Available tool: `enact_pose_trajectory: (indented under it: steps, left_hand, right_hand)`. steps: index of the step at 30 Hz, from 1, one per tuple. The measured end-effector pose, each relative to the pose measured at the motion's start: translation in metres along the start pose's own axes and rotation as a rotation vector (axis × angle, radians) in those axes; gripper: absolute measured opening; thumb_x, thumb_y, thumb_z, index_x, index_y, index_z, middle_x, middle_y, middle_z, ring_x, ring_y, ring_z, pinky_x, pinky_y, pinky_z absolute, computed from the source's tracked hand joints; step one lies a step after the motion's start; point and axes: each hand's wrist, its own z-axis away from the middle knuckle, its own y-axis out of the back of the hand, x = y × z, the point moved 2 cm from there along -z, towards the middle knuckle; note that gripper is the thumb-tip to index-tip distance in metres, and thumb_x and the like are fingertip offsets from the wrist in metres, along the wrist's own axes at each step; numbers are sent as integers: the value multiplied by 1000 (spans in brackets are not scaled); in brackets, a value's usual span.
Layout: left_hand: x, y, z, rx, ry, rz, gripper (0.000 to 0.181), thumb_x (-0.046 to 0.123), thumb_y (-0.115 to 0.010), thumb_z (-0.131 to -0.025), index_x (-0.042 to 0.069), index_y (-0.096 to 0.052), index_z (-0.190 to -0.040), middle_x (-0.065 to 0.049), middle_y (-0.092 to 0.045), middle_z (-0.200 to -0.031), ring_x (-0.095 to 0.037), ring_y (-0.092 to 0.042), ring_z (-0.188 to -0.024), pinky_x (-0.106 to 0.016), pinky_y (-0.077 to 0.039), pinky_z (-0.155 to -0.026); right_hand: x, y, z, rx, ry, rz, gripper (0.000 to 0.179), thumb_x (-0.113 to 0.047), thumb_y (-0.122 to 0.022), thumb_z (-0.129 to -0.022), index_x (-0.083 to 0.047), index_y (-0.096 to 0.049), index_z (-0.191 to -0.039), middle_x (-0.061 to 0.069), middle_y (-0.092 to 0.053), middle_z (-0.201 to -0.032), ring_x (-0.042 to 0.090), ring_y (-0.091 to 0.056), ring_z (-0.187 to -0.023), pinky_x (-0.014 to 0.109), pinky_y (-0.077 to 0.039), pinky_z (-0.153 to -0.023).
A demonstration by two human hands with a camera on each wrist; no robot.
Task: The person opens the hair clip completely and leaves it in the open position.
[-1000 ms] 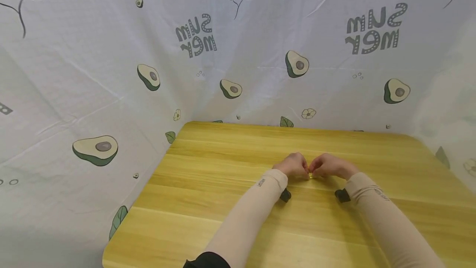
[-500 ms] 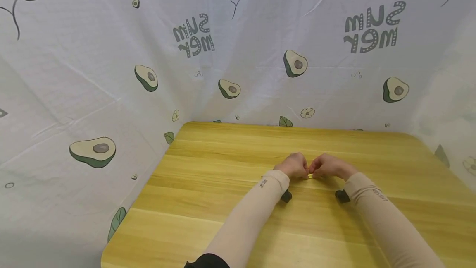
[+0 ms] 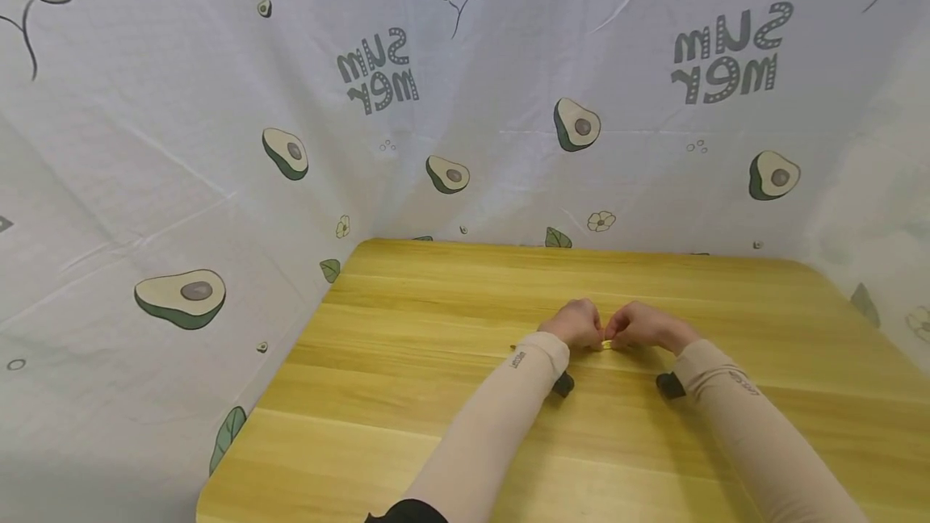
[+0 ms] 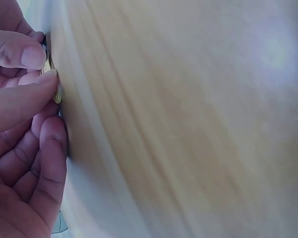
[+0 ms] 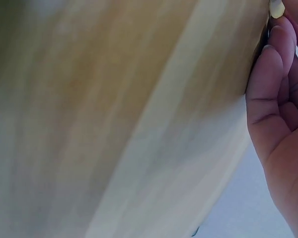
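Note:
A small, shiny, yellow-gold piece (image 3: 607, 344) is held low over the wooden table between both hands; fingers hide most of it, so its kind cannot be told. From the left, my left hand (image 3: 577, 324) pinches it between thumb and fingers. My right hand (image 3: 645, 324) pinches it from the other side, its fingertips almost meeting the left ones. The left wrist view shows the gold piece (image 4: 57, 96) poking out below a thumb. At the top edge of the right wrist view, a pale yellow end of the piece (image 5: 276, 9) shows beside the fingers.
The wooden table (image 3: 407, 378) stretches around both arms. A tiny brown thing (image 3: 513, 347) lies beside the left cuff, too small to identify. Behind and at the sides hangs a white curtain (image 3: 508, 63) printed with avocados. Dark wrist devices (image 3: 670, 385) sit under the cuffs.
Both hands stay almost in place, with slight finger movement at the gold piece. The left cuff has shifted a little to the right, and the tiny brown thing beside it has come into view.

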Motion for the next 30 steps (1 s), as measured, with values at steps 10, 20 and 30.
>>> enact_pose_trajectory:
  steps: [10,20,30]
  left_hand:
    - [3,1,1,-28,-29,-36,34,15,-70,-73,14,-45,-49,5,-30,-42,-8,-27,-37,-22,-22,-36]
    - [2,-1,0,-45,-73,-57,26,16,-70,-73,14,-51,-56,6,-36,-47,-7,-30,-39,-21,-24,-38]
    - [-5,-1,1,-55,-103,25,25,14,-67,-75,13,-52,-56,6,-40,-46,-7,-32,-39,-20,-26,-37]
  right_hand:
    - [-1,1,0,-23,27,40,7,-4,-62,-78,2,-60,-80,2,-54,-69,12,-45,-60,24,-38,-54]
    - [-7,0,7,-40,21,32,10,-8,-63,-79,2,-59,-79,2,-53,-68,11,-45,-59,23,-37,-51]
    - [-1,-1,7,6,53,-7,13,-10,-63,-80,2,-58,-79,5,-55,-69,12,-46,-60,23,-39,-52]
